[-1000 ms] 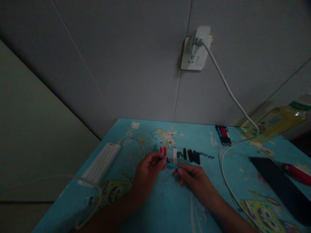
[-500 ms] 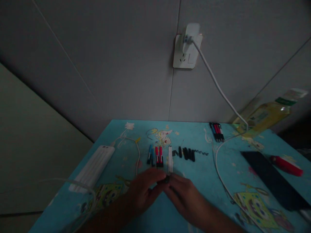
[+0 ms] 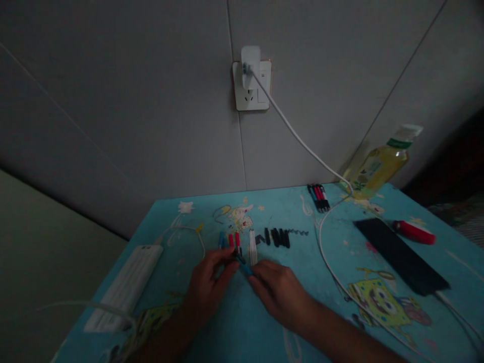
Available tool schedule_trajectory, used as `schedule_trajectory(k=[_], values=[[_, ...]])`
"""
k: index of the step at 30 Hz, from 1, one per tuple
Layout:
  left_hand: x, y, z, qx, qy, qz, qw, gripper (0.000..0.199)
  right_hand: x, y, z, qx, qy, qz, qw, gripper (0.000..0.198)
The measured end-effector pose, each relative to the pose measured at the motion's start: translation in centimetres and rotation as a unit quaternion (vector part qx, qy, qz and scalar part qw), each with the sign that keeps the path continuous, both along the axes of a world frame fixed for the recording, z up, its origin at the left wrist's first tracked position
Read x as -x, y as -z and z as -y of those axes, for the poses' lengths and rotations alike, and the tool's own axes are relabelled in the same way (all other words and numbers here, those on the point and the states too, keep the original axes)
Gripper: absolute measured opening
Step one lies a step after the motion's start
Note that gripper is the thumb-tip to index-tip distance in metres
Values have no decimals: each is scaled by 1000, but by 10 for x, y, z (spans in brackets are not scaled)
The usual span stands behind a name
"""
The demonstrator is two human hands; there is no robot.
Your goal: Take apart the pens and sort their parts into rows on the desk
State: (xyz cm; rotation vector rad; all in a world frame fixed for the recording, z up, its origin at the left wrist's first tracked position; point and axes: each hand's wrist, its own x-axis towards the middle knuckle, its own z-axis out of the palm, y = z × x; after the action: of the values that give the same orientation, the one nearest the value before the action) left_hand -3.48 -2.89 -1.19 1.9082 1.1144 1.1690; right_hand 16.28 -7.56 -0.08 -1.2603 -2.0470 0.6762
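Observation:
My left hand (image 3: pixel 209 282) pinches a small black pen part (image 3: pixel 237 255). My right hand (image 3: pixel 282 292) grips a blue pen barrel (image 3: pixel 246 268), whose upper end meets the black part between my fingertips. Whether the two pieces are joined cannot be made out. Just beyond my left fingers lie red pen barrels (image 3: pixel 237 239) and blue pen barrels (image 3: pixel 222 239), partly covered by the hand. White refills (image 3: pixel 252 244) lie in a row past my right fingertips. Several black pen parts (image 3: pixel 280 237) and small dark springs (image 3: pixel 298 232) are laid out right of them.
Assembled pens (image 3: pixel 318 197) lie at the back right, near a tilted bottle of yellow liquid (image 3: pixel 381 166). A white cable (image 3: pixel 321 242) runs from the wall charger (image 3: pixel 250 68) across the table. A black flat device (image 3: pixel 401 254), a red object (image 3: pixel 414 232) and a white power strip (image 3: pixel 124 287) flank my hands.
The view has turned right. Between my hands, where only a dark piece showed, a blue pen barrel now appears in my right hand, against the black part in my left.

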Motion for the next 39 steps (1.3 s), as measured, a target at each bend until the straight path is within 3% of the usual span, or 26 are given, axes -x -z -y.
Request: schedule_trajectory(k=[3, 6, 8, 11, 15, 19, 22, 25, 30, 34, 39], values=[[1, 1, 5, -71, 50, -30, 996, 20, -4, -3, -1, -12, -6, -26, 1000, 20], [4, -3, 9, -150, 113, -90, 978, 38, -12, -9, -1, -46, -30, -23, 998, 22], [6, -6, 6, -171, 89, -104, 976, 50, -17, -12, -3, -63, -4, -30, 998, 19], [5, -7, -4, -179, 30, -198, 963, 47, -20, -11, -8, -62, 59, -61, 994, 16], [1, 0, -12, -185, 67, -324, 925, 40, -20, -3, -10, -56, 117, -86, 988, 22], [0, 3, -15, -179, 68, -360, 913, 37, -29, 1, -11, -88, 122, -71, 986, 25], [3, 1, -19, -173, 67, -367, 912, 31, -37, 4, -17, -142, 112, -19, 983, 21], [5, -3, -22, -166, 74, -362, 914, 27, -37, 6, -27, -180, 50, 95, 978, 25], [5, -4, -19, -138, 60, -318, 936, 35, -16, -4, -56, -259, -54, 287, 921, 27], [4, 0, -14, -118, 29, -287, 950, 36, 1, -8, -80, -264, -78, 359, 892, 21], [3, 3, -15, -105, 17, -276, 955, 36, 11, -5, -87, -248, -96, 373, 889, 15]])
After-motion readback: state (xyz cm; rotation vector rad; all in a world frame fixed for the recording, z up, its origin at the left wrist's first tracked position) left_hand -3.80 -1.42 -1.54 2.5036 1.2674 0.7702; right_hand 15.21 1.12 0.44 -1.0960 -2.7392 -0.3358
